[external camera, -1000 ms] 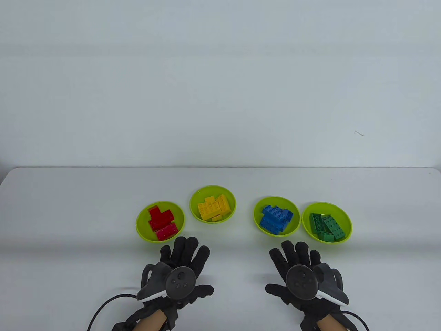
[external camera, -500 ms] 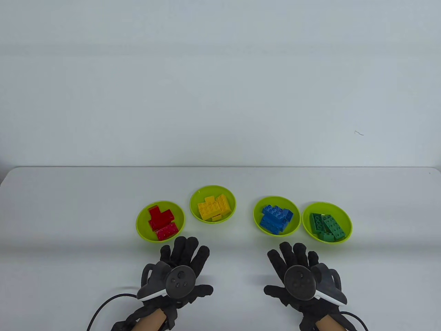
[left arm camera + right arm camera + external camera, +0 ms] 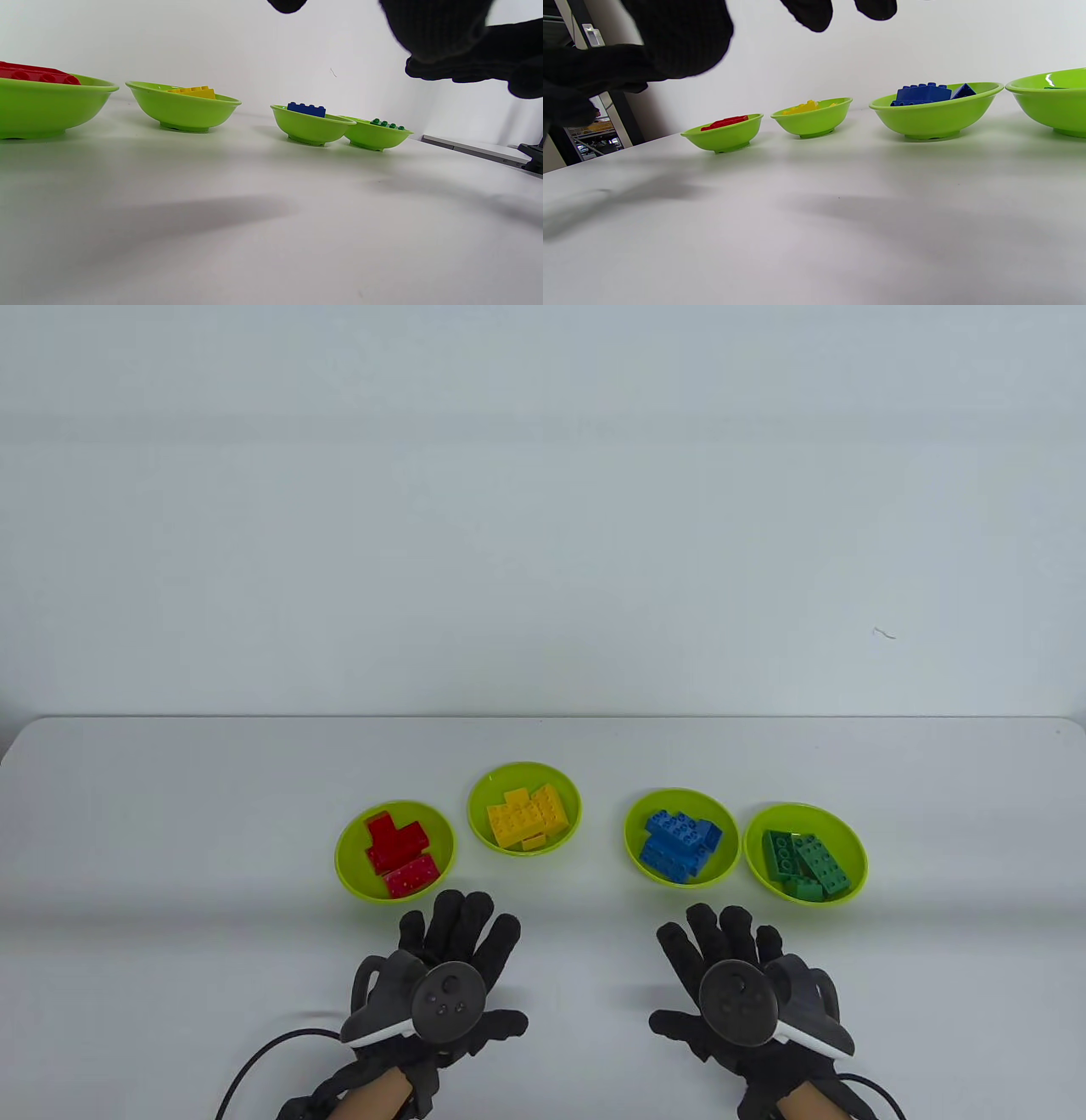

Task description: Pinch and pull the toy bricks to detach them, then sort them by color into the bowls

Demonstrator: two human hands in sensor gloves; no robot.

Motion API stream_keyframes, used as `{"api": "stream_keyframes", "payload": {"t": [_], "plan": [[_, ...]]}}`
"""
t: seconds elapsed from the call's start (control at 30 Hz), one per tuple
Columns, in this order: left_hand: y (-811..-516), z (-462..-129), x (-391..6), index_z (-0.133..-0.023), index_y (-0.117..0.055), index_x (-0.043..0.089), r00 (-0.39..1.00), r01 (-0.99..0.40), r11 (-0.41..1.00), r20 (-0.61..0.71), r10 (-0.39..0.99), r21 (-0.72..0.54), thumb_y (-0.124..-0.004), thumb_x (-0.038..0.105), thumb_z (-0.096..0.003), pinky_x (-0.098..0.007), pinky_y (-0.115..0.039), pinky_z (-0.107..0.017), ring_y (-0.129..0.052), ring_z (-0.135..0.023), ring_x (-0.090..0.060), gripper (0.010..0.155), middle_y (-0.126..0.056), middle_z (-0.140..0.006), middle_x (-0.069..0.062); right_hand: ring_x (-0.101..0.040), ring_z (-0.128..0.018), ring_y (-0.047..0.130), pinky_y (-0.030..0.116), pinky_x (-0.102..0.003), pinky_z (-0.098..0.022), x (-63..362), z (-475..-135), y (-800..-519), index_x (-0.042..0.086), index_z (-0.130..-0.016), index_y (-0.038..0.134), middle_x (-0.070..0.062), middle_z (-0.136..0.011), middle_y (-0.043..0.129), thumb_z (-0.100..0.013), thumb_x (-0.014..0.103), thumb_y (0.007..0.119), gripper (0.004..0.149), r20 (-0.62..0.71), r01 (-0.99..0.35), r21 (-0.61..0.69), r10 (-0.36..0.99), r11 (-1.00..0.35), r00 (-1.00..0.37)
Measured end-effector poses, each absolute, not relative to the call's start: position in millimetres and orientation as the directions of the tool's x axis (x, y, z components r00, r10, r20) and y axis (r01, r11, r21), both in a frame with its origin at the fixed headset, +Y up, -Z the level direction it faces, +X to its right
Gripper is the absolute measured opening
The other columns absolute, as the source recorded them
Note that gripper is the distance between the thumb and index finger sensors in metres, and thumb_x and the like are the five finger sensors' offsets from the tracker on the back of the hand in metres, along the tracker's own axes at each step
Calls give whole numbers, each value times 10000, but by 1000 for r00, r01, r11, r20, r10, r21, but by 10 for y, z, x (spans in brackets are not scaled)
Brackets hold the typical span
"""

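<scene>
Four lime bowls in a row on the white surface [image 3: 170,814], each with sorted bricks: red bricks [image 3: 397,848] in leftmost bowl [image 3: 348,861], yellow bricks [image 3: 526,816] in next bowl [image 3: 479,802], blue bricks [image 3: 679,841] in third bowl [image 3: 635,819], green bricks [image 3: 804,861] in rightmost bowl [image 3: 853,848]. Third and rightmost bowls just beside each other. Left hand [image 3: 445,976] and right hand [image 3: 730,980] hover near the bowls, palms down, fingers spread straight, holding nothing.
</scene>
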State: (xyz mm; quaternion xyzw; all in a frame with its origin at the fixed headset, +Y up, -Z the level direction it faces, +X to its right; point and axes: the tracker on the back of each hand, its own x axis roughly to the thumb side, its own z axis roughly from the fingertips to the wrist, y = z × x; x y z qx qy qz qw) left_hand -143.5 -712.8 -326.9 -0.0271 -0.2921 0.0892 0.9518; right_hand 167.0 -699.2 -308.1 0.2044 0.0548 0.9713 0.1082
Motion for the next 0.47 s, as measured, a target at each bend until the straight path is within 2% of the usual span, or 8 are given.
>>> {"api": "stream_keyframes", "payload": {"t": [0.47], "plan": [[-7116,-3279,-1446,-1171,-274,139,814,-159,982,550,188,-101,-688,628,-488,-819,-199,-651,-143,-1079,-593,936,-146,-1185,-290,-655,-1062,207,171,-780,-680,1656,-3069,-7004,127,-1184,327,-296,-1218,219,-546,534,710,847,390,-175,157,224,-972,-893]]}}
